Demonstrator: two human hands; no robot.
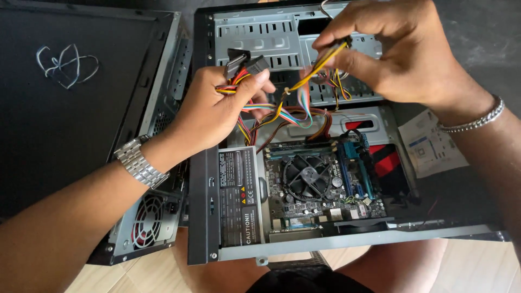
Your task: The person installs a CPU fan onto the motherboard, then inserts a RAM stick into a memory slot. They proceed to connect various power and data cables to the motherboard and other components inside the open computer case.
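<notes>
Power cables held clear above an opened PC case.

The side panel is already off and the case (203, 206) lies open below both hands. A bundle of cables (244, 100) with black connectors (247, 61) is gripped in the closed left hand (214, 111); a yellow-black lead (315, 68) is pinched in the right hand's (396, 51) fingertips. No connector is seen plugged into the board (320, 187) beneath; the fan (308, 176) sits untouched.

Pale wood floor (477, 268) carries everything. Open PC case (347, 241) lies on its side on floor, directly below fingers. Second case (146, 217), fan grille showing, lies just left of it, below left-hand fingers.
</notes>
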